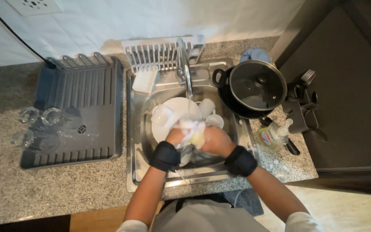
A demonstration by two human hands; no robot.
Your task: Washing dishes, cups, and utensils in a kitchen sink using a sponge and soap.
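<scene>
Both my hands meet over the steel sink (134, 129), under the faucet (187, 73), from which a thin stream of water runs. My left hand (174, 136) is closed on what looks like a clear glass (186, 150), mostly hidden by my fingers. My right hand (215, 141) presses a foamy yellow sponge (196, 136) against it. I wear black bands on both wrists. Beneath my hands, a white plate (172, 107) and white cups (207, 106) lie in the basin.
A grey drying tray (82, 90) on the left counter holds clear glasses (31, 116). A white rack (159, 53) stands behind the sink. To the right are a black lidded pot (256, 86), a soap bottle (273, 135) and a utensil holder (303, 99).
</scene>
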